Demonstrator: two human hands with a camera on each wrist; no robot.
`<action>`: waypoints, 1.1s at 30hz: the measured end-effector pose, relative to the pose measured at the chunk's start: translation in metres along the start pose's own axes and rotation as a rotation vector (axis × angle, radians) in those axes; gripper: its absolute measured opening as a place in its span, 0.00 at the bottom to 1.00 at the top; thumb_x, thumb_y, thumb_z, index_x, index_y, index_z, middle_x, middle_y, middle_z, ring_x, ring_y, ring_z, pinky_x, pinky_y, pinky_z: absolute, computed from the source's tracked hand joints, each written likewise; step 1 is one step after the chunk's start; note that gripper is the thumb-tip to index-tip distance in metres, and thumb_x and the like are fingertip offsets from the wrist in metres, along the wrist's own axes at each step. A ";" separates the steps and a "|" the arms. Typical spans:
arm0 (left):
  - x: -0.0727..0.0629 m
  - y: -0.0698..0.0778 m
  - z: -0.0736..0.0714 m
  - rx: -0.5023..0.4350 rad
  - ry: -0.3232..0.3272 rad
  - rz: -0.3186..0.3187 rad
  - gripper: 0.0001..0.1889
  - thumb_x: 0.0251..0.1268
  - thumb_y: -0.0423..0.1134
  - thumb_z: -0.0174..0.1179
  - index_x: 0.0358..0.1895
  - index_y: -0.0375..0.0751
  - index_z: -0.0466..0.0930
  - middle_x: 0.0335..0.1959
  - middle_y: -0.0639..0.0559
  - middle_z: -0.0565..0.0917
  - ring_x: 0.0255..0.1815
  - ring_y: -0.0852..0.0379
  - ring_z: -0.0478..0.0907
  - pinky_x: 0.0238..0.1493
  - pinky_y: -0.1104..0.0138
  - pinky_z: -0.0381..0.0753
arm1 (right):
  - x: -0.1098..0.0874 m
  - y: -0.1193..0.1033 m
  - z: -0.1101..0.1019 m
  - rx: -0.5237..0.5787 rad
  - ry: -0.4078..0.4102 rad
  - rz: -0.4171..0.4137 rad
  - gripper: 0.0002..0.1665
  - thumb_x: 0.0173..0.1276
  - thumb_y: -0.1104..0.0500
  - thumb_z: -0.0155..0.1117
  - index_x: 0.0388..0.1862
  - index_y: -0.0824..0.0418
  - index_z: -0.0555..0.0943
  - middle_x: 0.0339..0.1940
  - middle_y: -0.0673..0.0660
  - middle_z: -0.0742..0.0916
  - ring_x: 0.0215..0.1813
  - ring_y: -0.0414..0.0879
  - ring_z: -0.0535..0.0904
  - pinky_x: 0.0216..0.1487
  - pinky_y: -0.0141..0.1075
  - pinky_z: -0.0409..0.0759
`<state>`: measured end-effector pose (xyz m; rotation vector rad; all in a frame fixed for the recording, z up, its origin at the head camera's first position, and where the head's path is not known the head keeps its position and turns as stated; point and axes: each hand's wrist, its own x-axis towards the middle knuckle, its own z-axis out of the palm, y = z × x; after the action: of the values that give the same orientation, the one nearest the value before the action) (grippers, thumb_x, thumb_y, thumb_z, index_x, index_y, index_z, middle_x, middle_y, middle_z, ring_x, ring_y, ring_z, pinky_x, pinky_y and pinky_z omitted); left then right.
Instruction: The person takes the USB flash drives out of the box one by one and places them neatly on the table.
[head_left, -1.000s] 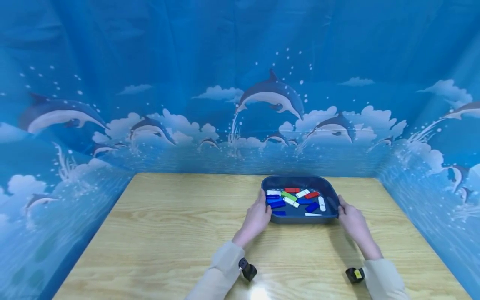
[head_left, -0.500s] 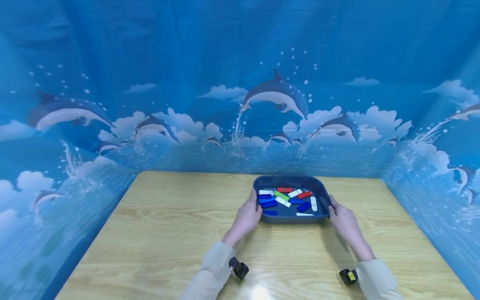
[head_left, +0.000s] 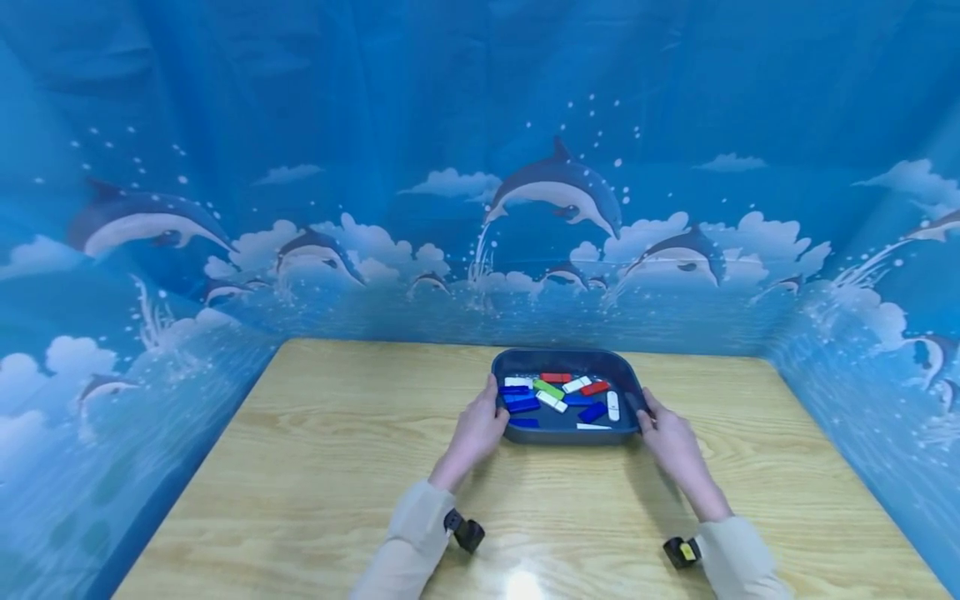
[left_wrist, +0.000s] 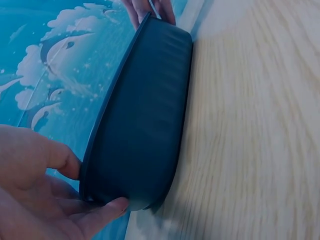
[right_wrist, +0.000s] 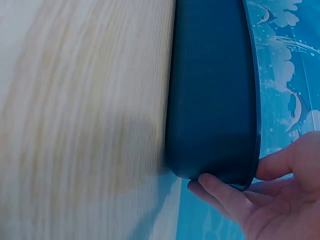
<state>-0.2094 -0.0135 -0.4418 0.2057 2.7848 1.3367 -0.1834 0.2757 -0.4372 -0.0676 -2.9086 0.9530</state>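
A dark blue-grey tray (head_left: 566, 437) with rounded corners is near the back of the table. My left hand (head_left: 476, 425) grips its left end, with fingers and thumb at the rim and outer wall (left_wrist: 140, 100). At the opposite end, my right hand (head_left: 671, 437) pinches the rim in the same way, thumb and fingers on either side of it in the right wrist view. Inside lie several USB flash drives: a green one (head_left: 548, 389), red ones such as this drive (head_left: 556, 377), white ones (head_left: 552, 402) and blue ones (head_left: 592, 412). Whether the tray touches the table, I cannot tell.
The pale wooden table (head_left: 337, 467) extends to the left and in front of the tray. A blue curtain (head_left: 420, 308) printed with dolphins hangs behind the back edge and along both sides. Each wrist carries a small black camera (head_left: 464, 531).
Both hands have carried or slid the tray to the left along the table's back, keeping their grip. The flash drives have travelled with it. The head view has shifted slightly.
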 end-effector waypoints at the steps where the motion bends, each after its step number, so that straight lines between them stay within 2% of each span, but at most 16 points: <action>1: 0.000 -0.001 -0.002 0.001 0.002 -0.003 0.34 0.74 0.31 0.52 0.79 0.29 0.50 0.77 0.35 0.63 0.73 0.40 0.68 0.72 0.49 0.67 | 0.000 -0.001 0.001 0.005 0.000 -0.001 0.31 0.79 0.62 0.49 0.75 0.77 0.60 0.57 0.82 0.79 0.23 0.47 0.71 0.25 0.38 0.70; 5: 0.000 -0.006 -0.009 -0.009 0.006 -0.027 0.34 0.74 0.31 0.52 0.79 0.31 0.51 0.76 0.35 0.63 0.74 0.39 0.66 0.73 0.48 0.66 | 0.001 -0.006 0.005 0.009 0.003 -0.020 0.32 0.78 0.61 0.52 0.74 0.76 0.61 0.57 0.79 0.80 0.28 0.49 0.75 0.28 0.39 0.72; 11: -0.001 -0.016 -0.021 -0.017 0.023 -0.024 0.33 0.74 0.31 0.52 0.78 0.30 0.52 0.75 0.33 0.64 0.75 0.37 0.64 0.73 0.47 0.65 | 0.001 -0.014 0.014 0.033 -0.011 -0.024 0.33 0.79 0.60 0.52 0.75 0.75 0.60 0.45 0.73 0.86 0.23 0.46 0.71 0.24 0.37 0.71; 15: -0.002 -0.022 -0.030 -0.013 0.038 -0.032 0.33 0.73 0.32 0.53 0.78 0.30 0.53 0.75 0.33 0.65 0.72 0.37 0.68 0.71 0.47 0.68 | 0.002 -0.022 0.020 0.033 -0.017 -0.042 0.33 0.78 0.59 0.53 0.75 0.76 0.61 0.51 0.74 0.85 0.23 0.46 0.71 0.26 0.39 0.71; 17: -0.003 -0.025 -0.034 -0.015 0.039 -0.040 0.33 0.73 0.32 0.53 0.78 0.31 0.54 0.75 0.33 0.65 0.64 0.39 0.76 0.65 0.48 0.75 | 0.001 -0.025 0.023 0.029 -0.020 -0.052 0.33 0.79 0.58 0.53 0.74 0.76 0.62 0.55 0.75 0.84 0.26 0.48 0.74 0.29 0.40 0.73; 19: -0.004 -0.029 -0.037 -0.024 0.034 -0.058 0.33 0.74 0.32 0.52 0.79 0.32 0.53 0.76 0.34 0.64 0.49 0.44 0.81 0.54 0.53 0.81 | 0.001 -0.029 0.026 0.040 -0.023 -0.059 0.33 0.79 0.59 0.53 0.74 0.76 0.62 0.58 0.76 0.81 0.30 0.52 0.78 0.32 0.42 0.76; 21: -0.004 -0.033 -0.041 -0.029 0.033 -0.064 0.33 0.74 0.32 0.52 0.79 0.33 0.53 0.76 0.35 0.64 0.31 0.50 0.76 0.40 0.59 0.79 | 0.000 -0.031 0.029 0.047 -0.023 -0.067 0.33 0.79 0.59 0.53 0.74 0.76 0.62 0.58 0.76 0.81 0.39 0.58 0.84 0.38 0.45 0.81; 23: -0.005 -0.037 -0.043 -0.038 0.036 -0.064 0.33 0.74 0.32 0.52 0.79 0.33 0.53 0.76 0.35 0.64 0.22 0.55 0.68 0.31 0.63 0.74 | -0.001 -0.033 0.033 0.070 -0.019 -0.067 0.33 0.79 0.59 0.53 0.75 0.75 0.61 0.58 0.77 0.81 0.49 0.63 0.85 0.46 0.50 0.84; 25: -0.005 -0.041 -0.046 -0.043 0.045 -0.058 0.33 0.73 0.32 0.52 0.79 0.33 0.53 0.74 0.33 0.67 0.19 0.58 0.63 0.27 0.66 0.71 | -0.003 -0.035 0.036 0.097 -0.015 -0.059 0.33 0.79 0.59 0.53 0.75 0.74 0.61 0.59 0.77 0.81 0.55 0.66 0.83 0.53 0.53 0.83; 26: -0.006 -0.042 -0.047 -0.047 0.048 -0.057 0.33 0.73 0.32 0.52 0.79 0.34 0.54 0.70 0.31 0.72 0.18 0.59 0.61 0.25 0.67 0.69 | -0.003 -0.036 0.038 0.106 -0.011 -0.057 0.33 0.79 0.59 0.53 0.76 0.74 0.61 0.59 0.77 0.80 0.58 0.66 0.82 0.55 0.54 0.82; 28: -0.007 -0.045 -0.050 -0.050 0.056 -0.047 0.33 0.72 0.32 0.52 0.79 0.33 0.54 0.58 0.27 0.79 0.18 0.60 0.60 0.24 0.68 0.67 | -0.004 -0.037 0.040 0.128 -0.006 -0.046 0.33 0.80 0.58 0.53 0.76 0.73 0.61 0.61 0.76 0.79 0.58 0.66 0.82 0.57 0.54 0.81; 29: -0.007 -0.045 -0.051 -0.055 0.059 -0.044 0.33 0.72 0.32 0.52 0.79 0.33 0.54 0.56 0.27 0.80 0.17 0.61 0.59 0.23 0.69 0.66 | -0.004 -0.037 0.041 0.138 -0.006 -0.041 0.33 0.80 0.58 0.53 0.76 0.72 0.61 0.63 0.76 0.78 0.58 0.66 0.82 0.57 0.54 0.81; 32: -0.008 -0.046 -0.053 -0.057 0.068 -0.031 0.34 0.71 0.32 0.52 0.78 0.33 0.54 0.56 0.27 0.80 0.16 0.61 0.59 0.21 0.69 0.66 | -0.003 -0.038 0.044 0.147 0.000 -0.041 0.33 0.80 0.58 0.53 0.76 0.72 0.61 0.67 0.75 0.75 0.58 0.66 0.82 0.57 0.54 0.81; 33: -0.008 -0.046 -0.053 -0.058 0.071 -0.029 0.34 0.71 0.32 0.52 0.78 0.33 0.54 0.62 0.30 0.78 0.17 0.60 0.60 0.22 0.68 0.67 | -0.003 -0.038 0.044 0.151 0.003 -0.046 0.33 0.79 0.59 0.53 0.77 0.72 0.60 0.68 0.75 0.74 0.59 0.66 0.82 0.58 0.54 0.81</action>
<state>-0.2115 -0.0843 -0.4448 0.1167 2.7900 1.4429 -0.1854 0.2192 -0.4500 0.0076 -2.8120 1.1595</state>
